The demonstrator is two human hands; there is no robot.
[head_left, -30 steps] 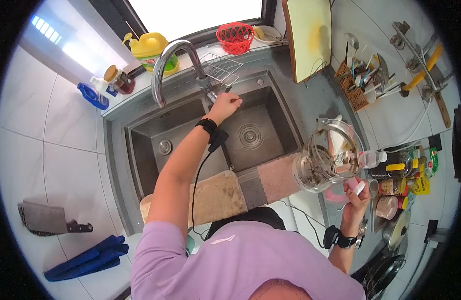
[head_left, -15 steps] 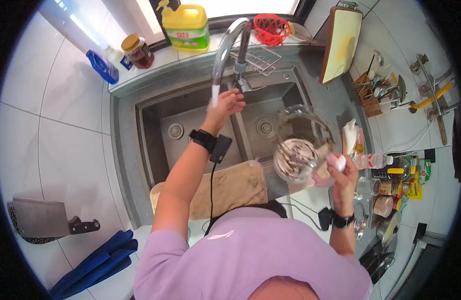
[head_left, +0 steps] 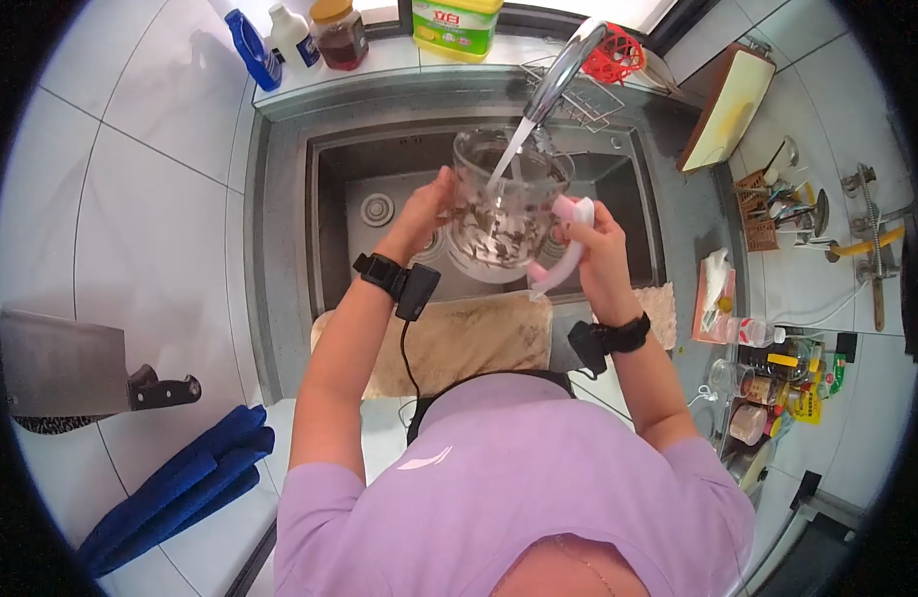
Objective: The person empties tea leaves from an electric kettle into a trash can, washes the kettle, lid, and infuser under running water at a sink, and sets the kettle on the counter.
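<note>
One cleaver (head_left: pixel 66 363), at far left against the white tiles, with a blue cloth (head_left: pixel 185 488) below it. One blue bottle (head_left: pixel 252 58), one white bottle (head_left: pixel 295 40) and one lidded jar (head_left: pixel 339 38), side by side on the ledge. One double sink (head_left: pixel 326 254), set in a grey desk (head_left: pixel 686 231). One left hand (head_left: pixel 421 214), fingers at the jug's left wall; how firmly this grip presses cannot be told. One tan mat (head_left: pixel 459 343) along the sink's front edge. One glass jug (head_left: pixel 504 214), over the sink, dark scraps inside, mouth under a stream of water (head_left: pixel 518 144) from the tap (head_left: pixel 570 75). One right hand (head_left: pixel 603 254), grip closed round the jug's pink-and-white handle. One red basket (head_left: pixel 615 55), behind the tap.

Step in hand, as judged: running water into the jug. The next move seems to call for a firm hold against growing weight, mouth beneath the stream.
</note>
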